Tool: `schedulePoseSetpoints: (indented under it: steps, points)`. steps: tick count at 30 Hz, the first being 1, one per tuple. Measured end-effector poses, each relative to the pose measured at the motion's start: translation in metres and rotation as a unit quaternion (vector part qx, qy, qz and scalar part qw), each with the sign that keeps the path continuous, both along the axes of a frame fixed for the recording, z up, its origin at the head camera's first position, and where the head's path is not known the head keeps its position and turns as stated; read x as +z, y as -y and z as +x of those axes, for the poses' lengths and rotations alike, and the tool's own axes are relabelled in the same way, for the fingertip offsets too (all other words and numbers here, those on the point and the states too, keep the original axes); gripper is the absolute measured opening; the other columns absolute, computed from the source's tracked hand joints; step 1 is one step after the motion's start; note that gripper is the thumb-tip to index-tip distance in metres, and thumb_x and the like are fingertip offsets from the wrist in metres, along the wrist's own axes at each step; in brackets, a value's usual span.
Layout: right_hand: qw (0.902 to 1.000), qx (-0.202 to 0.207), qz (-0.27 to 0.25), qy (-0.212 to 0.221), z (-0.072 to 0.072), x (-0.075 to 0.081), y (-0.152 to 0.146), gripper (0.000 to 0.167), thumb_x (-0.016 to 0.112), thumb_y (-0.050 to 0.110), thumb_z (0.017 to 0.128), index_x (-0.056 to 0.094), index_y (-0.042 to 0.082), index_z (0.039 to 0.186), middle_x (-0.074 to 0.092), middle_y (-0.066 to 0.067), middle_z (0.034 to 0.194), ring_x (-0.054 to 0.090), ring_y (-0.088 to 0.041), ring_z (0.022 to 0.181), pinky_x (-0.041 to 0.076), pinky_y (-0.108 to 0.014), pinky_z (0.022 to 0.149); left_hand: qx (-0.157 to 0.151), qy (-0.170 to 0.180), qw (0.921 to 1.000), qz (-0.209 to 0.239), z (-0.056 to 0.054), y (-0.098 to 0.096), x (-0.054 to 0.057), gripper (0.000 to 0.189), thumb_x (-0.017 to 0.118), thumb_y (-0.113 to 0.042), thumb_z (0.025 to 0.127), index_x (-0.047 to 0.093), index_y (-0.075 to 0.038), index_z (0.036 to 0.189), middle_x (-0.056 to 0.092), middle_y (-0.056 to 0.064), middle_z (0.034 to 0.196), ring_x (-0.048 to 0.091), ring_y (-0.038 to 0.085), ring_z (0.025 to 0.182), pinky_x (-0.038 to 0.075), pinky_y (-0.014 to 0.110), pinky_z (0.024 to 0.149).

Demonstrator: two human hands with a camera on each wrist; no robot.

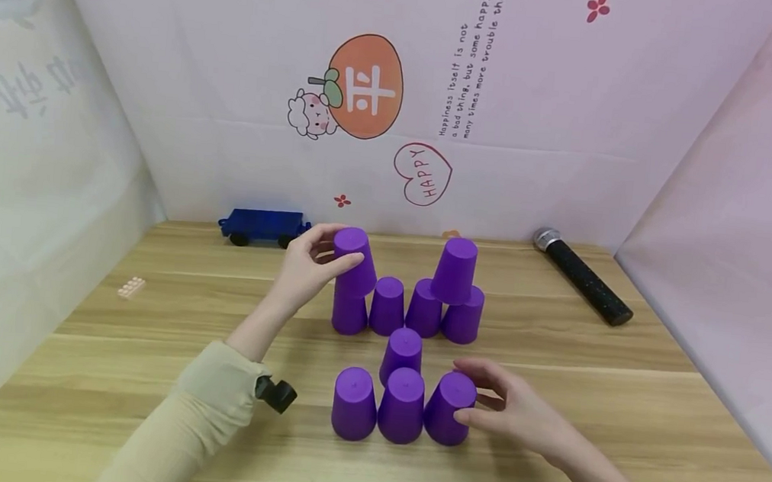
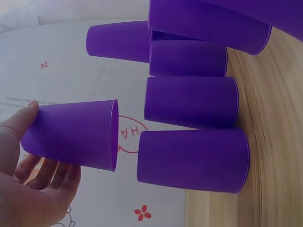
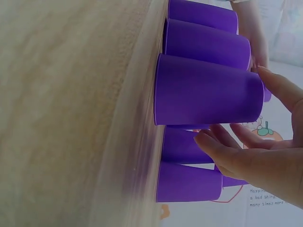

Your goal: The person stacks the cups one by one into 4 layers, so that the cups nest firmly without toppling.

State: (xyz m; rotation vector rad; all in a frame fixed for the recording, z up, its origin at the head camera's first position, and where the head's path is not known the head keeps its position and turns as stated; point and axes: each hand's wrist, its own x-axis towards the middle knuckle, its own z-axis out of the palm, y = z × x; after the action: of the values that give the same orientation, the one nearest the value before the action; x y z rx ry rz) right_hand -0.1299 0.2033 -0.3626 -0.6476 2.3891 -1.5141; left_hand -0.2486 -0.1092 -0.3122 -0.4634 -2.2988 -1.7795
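Observation:
My left hand grips an upside-down purple cup between thumb and fingers. The left wrist view shows a gap between this cup's rim and the leftmost back-row cup below it. Further right, another purple cup rests across the two right cups of the back row. Nearer to me stand three purple cups in a front row, with a single cup behind the middle one. At the right end of that row, my right hand curls thumb and fingers round a cup.
A blue toy wagon stands at the back left, and a small pale toy brick lies left of the cups. Towards the back right lies a black microphone. Printed white sheets wall the wooden table at the back and sides.

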Motion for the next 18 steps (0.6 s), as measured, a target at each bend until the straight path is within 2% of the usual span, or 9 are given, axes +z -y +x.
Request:
schedulePoseSetpoints:
  steps: [3, 8, 15, 18]
  points:
    - [1.0000, 0.003, 0.003, 0.003, -0.002, -0.001, 0.001, 0.059, 0.071, 0.022, 0.084, 0.045, -0.002, 0.132, 0.049, -0.025, 0.133, 0.049, 0.012, 0.109, 0.049, -0.026, 0.099, -0.002, 0.004, 1.0000, 0.008, -0.006, -0.006, -0.002, 0.047, 0.076, -0.023, 0.080, 0.058, -0.013, 0.123, 0.061, 0.010, 0.118, 0.059, 0.023, 0.110, 0.049, 0.036, 0.099]
    - [0.9999, 0.005, 0.000, 0.011, -0.003, -0.002, 0.002, 0.056, 0.071, 0.021, 0.084, 0.048, -0.001, 0.130, 0.053, -0.021, 0.130, 0.052, 0.006, 0.107, 0.046, -0.012, 0.093, -0.002, 0.011, 0.9999, 0.005, -0.011, -0.014, -0.004, 0.047, 0.076, -0.025, 0.080, 0.058, -0.013, 0.122, 0.062, 0.010, 0.116, 0.060, 0.024, 0.109, 0.049, 0.037, 0.099]
    - [1.0000, 0.003, 0.004, 0.007, -0.002, -0.001, 0.003, 0.054, 0.071, 0.021, 0.083, 0.049, -0.001, 0.127, 0.055, -0.020, 0.127, 0.054, 0.002, 0.107, 0.048, -0.015, 0.091, -0.002, 0.010, 0.9999, 0.004, -0.016, -0.020, -0.010, 0.046, 0.076, -0.020, 0.079, 0.059, -0.010, 0.121, 0.063, 0.012, 0.113, 0.062, 0.025, 0.107, 0.050, 0.036, 0.098]
    - [0.9999, 0.001, 0.006, 0.010, -0.002, -0.001, 0.003, 0.053, 0.072, 0.022, 0.083, 0.050, 0.000, 0.127, 0.056, -0.019, 0.126, 0.055, -0.006, 0.109, 0.049, -0.017, 0.092, 0.000, 0.006, 1.0000, 0.004, -0.017, -0.020, -0.013, 0.045, 0.076, -0.019, 0.079, 0.059, -0.009, 0.120, 0.064, 0.013, 0.112, 0.062, 0.025, 0.106, 0.050, 0.036, 0.098]
